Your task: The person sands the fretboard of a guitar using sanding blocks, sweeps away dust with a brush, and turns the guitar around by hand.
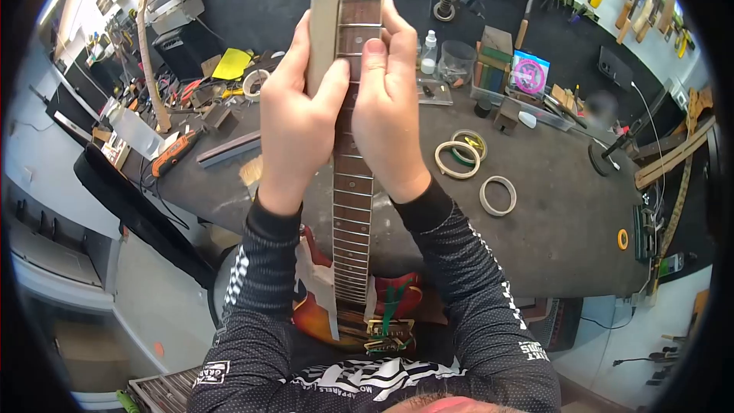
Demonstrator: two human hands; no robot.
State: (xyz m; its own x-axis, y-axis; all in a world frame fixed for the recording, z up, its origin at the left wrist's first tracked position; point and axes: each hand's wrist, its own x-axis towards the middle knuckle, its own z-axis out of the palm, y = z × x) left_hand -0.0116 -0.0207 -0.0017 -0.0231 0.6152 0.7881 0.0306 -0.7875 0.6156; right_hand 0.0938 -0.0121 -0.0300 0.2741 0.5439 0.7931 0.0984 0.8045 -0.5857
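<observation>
Guitar neck [354, 164] in my grasp

My left hand [300, 115] grips a smooth, rounded beige block [325, 30] along the neck's edge; my right hand [384, 107] wraps the other side, thumb [374, 47] on wood between metal frets [352, 222]. Pale tape rolls [513, 197] lie on the dark surface [566, 237], right of my sleeve [455, 260].

So the left hand [294, 118] has a beige block [324, 38] against the fretboard [352, 183] edge, right hand [386, 99] wrapped around the neck's other side, rolls of tape [498, 196] nearby.
</observation>
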